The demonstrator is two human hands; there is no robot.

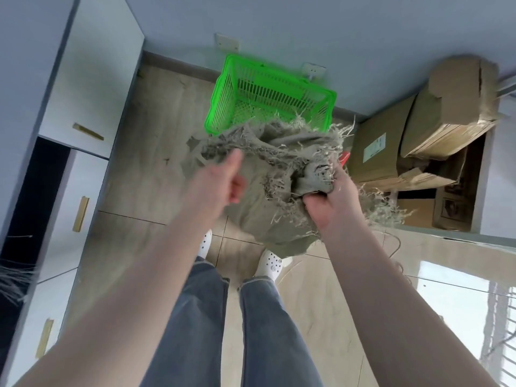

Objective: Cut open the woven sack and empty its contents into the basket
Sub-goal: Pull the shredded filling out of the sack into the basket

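The floor (145, 169) is pale wood-look tile, glossy and bright with window light at the near right, and it meets a light grey wall (307, 32) on the far side, where two white sockets (226, 42) sit low down. Down the left runs a white cabinet (92, 79) with four brass-coloured handles visible and a dark open gap in it. At the far right several brown cardboard boxes (382, 146) are stacked and leaning together; their exact count is hard to tell. One green plastic basket (223, 107) stands on the floor against the far wall, its slatted sides showing. One woven sack (268, 191), grey-beige with badly frayed, stringy edges, is held up in the air just nearer than the basket, its ragged far edge overlapping the basket's near rim in the view. A person stands over it, with two legs in grey jeans and two white perforated clogs (269, 265) on the tile. The left hand (220, 182) pinches the sack's frayed left edge with curled fingers, thumb pointing away. The right hand (326, 199) grips a bunched fold of the sack on its right side, fingers wrapped tightly round the cloth. A small red thing (344, 157) peeks out beside the sack, too hidden to identify.
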